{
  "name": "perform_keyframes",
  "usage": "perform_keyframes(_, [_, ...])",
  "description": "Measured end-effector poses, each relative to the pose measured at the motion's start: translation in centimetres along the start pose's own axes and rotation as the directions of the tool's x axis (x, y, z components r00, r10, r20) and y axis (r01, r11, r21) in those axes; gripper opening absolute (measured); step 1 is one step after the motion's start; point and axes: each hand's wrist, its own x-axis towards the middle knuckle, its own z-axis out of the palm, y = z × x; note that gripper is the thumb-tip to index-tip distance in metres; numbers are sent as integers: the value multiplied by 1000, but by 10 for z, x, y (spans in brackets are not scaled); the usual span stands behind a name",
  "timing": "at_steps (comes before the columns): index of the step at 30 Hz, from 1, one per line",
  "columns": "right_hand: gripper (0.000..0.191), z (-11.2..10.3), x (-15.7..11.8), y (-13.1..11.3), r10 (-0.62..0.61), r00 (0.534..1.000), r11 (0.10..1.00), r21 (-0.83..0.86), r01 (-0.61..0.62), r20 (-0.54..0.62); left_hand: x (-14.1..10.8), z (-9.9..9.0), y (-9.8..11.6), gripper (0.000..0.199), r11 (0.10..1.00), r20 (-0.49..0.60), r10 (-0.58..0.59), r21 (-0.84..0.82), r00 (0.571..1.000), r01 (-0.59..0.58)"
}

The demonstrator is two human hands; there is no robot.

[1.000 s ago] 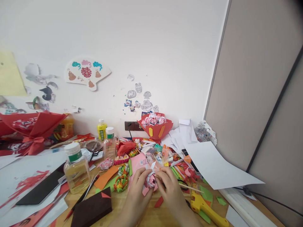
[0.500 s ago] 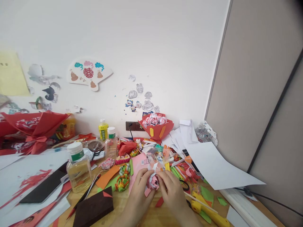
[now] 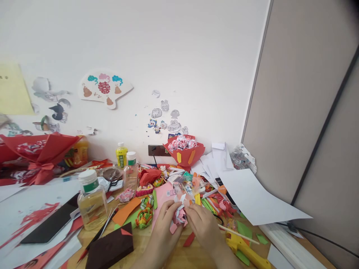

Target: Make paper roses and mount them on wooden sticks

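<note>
A pink and white folded-paper flower (image 3: 180, 216) sits between my two hands, just above the front of the wooden table. My left hand (image 3: 166, 220) is closed round its left side, thumb low and fingers over the top. On the other side, my right hand (image 3: 202, 224) pinches the flower's edge with thumb and fingertips; the exact spot is hidden behind the fingers. White paper strips stick up from the flower's top. Behind it lies a sheet of pink paper (image 3: 162, 194), and a red paper scrap (image 3: 189, 240) rests beneath my right hand.
A yellow glue gun (image 3: 246, 249) and a wooden stick (image 3: 241, 234) lie at right. Left stand a bottle of pale liquid (image 3: 92, 205) and a dark brown box (image 3: 110, 246). Green-orange paper flowers (image 3: 144, 218) lie nearby. A red-wrapped bouquet (image 3: 185, 153) stands behind.
My right fingers have shifted slightly at the flower's edge, and the flower has turned a little. The view has moved slightly; other things stay in place.
</note>
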Motion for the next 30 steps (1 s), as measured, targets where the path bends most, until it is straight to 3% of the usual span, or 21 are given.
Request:
perform_keyframes(12, [26,0,-2,-3,19,1000,999,-45,-19,-13,-2,2,-1,37,999,-23,33,33,999,-33])
perform_keyframes(19, [29,-4,5,-6,153,988,987,44,-152,-19,-2,1,-3,38,999,-24,37,40,999,-36])
perform_keyframes(25, [27,3,-2,-4,75,994,997,9,-74,-83,-2,2,-4,38,999,-17,39,37,999,-39])
perform_keyframes(30, [29,5,-3,-3,78,995,997,18,-77,-57,-2,3,-6,38,998,-13,42,43,999,-42])
